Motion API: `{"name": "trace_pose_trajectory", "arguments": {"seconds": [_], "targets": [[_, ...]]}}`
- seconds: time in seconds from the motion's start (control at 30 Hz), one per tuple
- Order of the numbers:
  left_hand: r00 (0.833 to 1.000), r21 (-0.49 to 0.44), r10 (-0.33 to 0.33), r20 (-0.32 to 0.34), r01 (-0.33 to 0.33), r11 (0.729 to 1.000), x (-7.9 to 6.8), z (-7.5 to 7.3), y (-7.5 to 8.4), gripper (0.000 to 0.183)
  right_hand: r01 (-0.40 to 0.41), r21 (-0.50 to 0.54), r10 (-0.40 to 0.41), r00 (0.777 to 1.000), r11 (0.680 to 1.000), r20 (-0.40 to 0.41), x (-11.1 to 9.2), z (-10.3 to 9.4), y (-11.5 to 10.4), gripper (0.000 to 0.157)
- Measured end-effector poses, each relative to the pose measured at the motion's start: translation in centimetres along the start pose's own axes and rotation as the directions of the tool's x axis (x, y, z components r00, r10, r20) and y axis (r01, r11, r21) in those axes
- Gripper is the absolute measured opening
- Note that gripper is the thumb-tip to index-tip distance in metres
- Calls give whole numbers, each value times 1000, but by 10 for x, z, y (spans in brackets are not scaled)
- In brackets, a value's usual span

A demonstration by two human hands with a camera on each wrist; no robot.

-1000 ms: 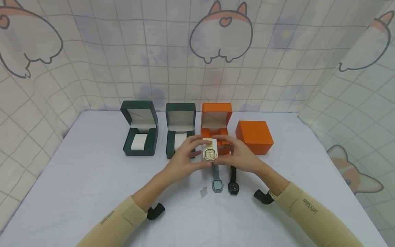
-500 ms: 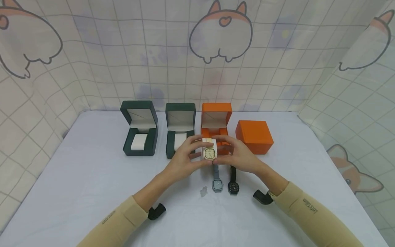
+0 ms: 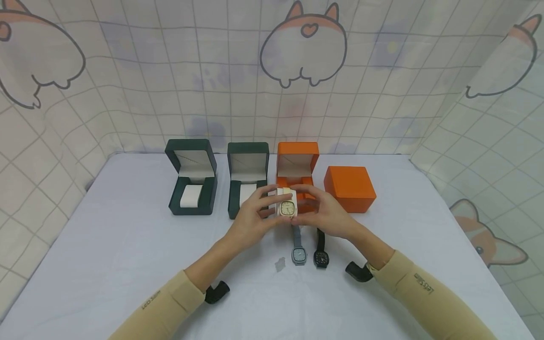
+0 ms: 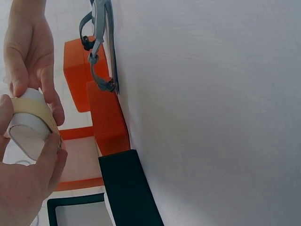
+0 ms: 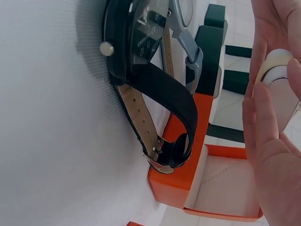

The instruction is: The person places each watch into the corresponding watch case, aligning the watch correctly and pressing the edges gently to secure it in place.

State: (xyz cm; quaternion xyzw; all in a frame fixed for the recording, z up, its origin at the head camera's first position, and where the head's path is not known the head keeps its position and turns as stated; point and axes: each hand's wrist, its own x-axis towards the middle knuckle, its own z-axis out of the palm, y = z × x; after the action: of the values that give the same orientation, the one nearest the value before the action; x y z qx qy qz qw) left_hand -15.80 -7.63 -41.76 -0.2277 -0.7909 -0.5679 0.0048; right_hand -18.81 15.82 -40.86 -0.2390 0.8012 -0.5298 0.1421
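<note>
Beige sleeves [image 3: 159, 309] enter from the near edge of the head view, each with a black wrist unit [image 3: 217, 292] projecting at the inner side of the cuff. A white cloth [image 3: 272, 307] covers the work surface. Beyond the wrist units, a small grey patch [image 3: 280, 264] lies on the cloth, near a blue-grey watch [image 3: 299, 255] and, just to its right, a black watch [image 3: 321, 259]; the right wrist view shows the black strap buckled into a loop. Farther on, the left hand [image 3: 253, 215] and the right hand [image 3: 330, 216] jointly grasp a white cushion [image 4: 28, 136] from opposite sides, each pinching it between thumb and fingers, clear of the cloth. The cream watch [image 3: 287, 208] is fitted around this cushion, between the two hands, dial facing the head camera. Behind it, partly hidden by the hands, stands an orange box [image 3: 298, 148] with raised lid. To its left stand a middle green box [image 3: 248, 148] and a left green box [image 3: 208, 196], lids raised, each containing a white pillow [image 3: 191, 196]. To its right stands a closed orange box [image 3: 350, 182]. At the rear hangs a grid-patterned curtain [image 3: 238, 113] printed with animal figures [image 3: 303, 54]
</note>
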Motion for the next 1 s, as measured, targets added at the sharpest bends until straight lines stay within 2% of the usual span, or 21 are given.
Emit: {"name": "trace_pose_trajectory", "arguments": {"seconds": [0.17,0.4,0.7,1.0], "targets": [[999,-2,-21,-30,21,1000,1,0,-2,52,-13,0,13,1000,1000,-3,1,2,-1,77],[998,-25,-46,-38,45,999,3,-2,-4,52,-13,9,13,1000,1000,-6,1,4,-3,78],[994,-62,-105,-21,104,993,4,-4,-4,51,-4,23,4,1000,1000,-6,1,6,-3,79],[991,-52,-136,-7,136,989,4,-5,-4,54,2,18,-2,1000,1000,-15,1,5,-4,78]]}}
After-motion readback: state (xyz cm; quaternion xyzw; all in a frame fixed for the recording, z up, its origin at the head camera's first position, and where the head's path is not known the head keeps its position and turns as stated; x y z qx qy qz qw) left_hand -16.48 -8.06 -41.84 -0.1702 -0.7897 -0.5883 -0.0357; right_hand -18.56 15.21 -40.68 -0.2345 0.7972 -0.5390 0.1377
